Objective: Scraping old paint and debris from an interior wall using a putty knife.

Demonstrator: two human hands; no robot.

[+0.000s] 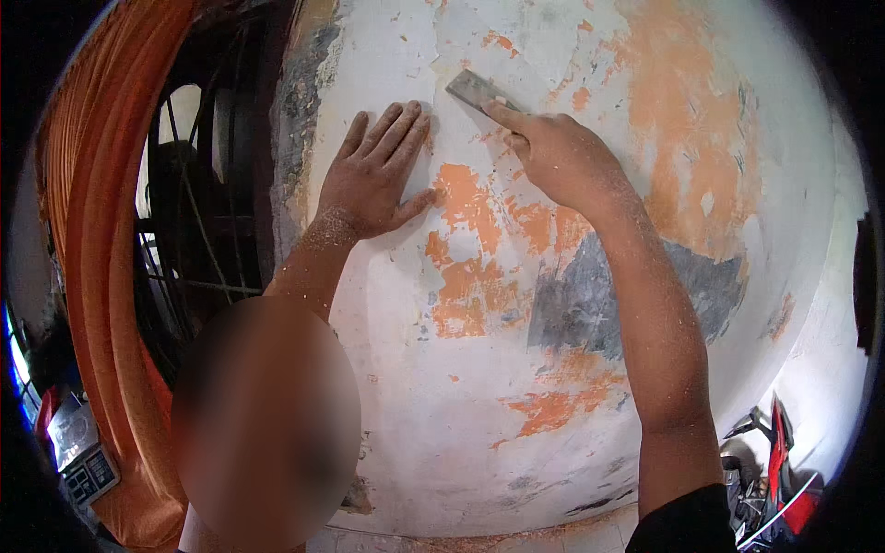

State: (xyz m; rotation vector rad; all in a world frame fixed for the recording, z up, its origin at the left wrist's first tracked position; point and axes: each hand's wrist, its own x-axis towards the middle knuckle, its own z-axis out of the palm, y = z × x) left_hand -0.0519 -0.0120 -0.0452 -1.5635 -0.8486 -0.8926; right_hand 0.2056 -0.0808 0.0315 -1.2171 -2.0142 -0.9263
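Observation:
In my right hand (563,155) is a flat scraper (484,92), its dull metal blade against the upper wall and pointing up and left. My index finger lies along the blade, and its handle is hidden in my grip. My left hand (377,169) rests with fingers spread on the plaster wall (394,290), holding nothing. Pale dust covers its fingers and wrist. Between and below the hands, flaked white paint gives way to an orange patch (470,207). A grey bare patch (574,304) shows beside my right forearm.
Left of the wall is a dark window opening with metal bars (197,214), flanked by an orange curtain (104,276). A device with a keypad (90,477) sits at the lower left. A red and black motorcycle (778,456) stands at the lower right. A blurred oval covers part of the lower left.

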